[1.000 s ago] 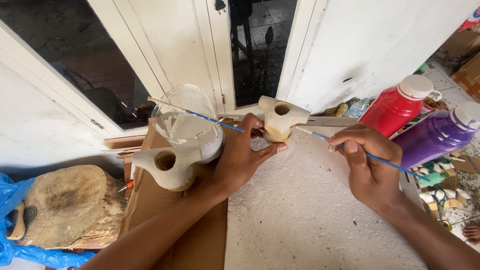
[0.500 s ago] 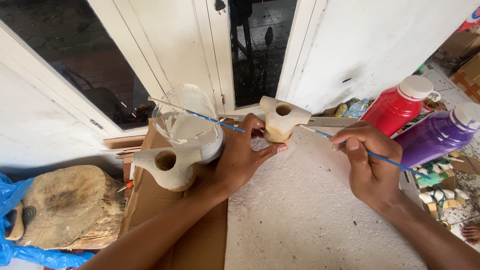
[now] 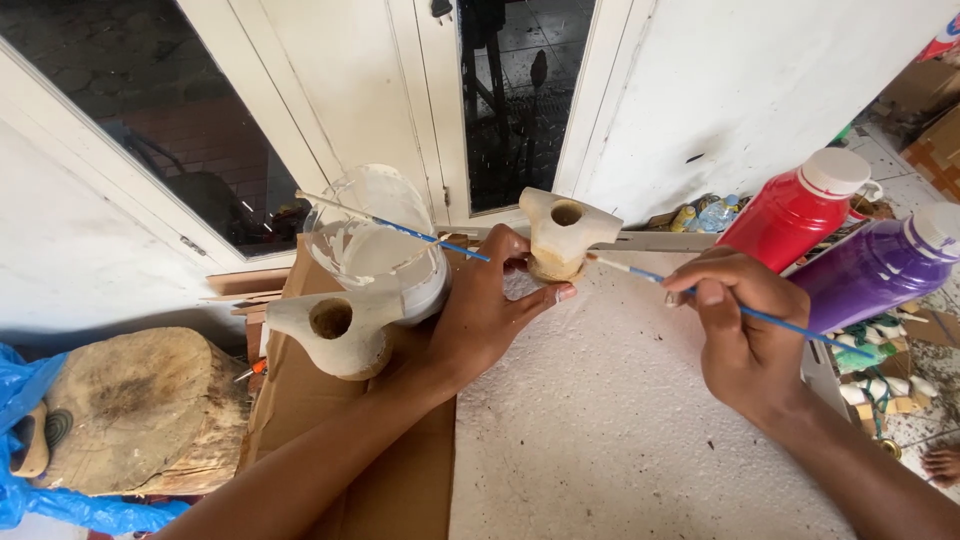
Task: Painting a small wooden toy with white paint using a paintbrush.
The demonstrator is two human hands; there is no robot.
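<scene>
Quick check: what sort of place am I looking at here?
Likely a makeshift craft-painting spot by a doorway: red and purple paint bottles, a cup of white paint, and the right hand brushing a wooden piece.

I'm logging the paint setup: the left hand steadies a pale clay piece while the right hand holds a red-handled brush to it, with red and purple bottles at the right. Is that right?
Not quite: the brush in the right hand has a blue handle, not red, as the head view shows. The rest stands: the left hand steadies the pale clay piece, and the red bottle and purple bottle lie at the right.
</scene>
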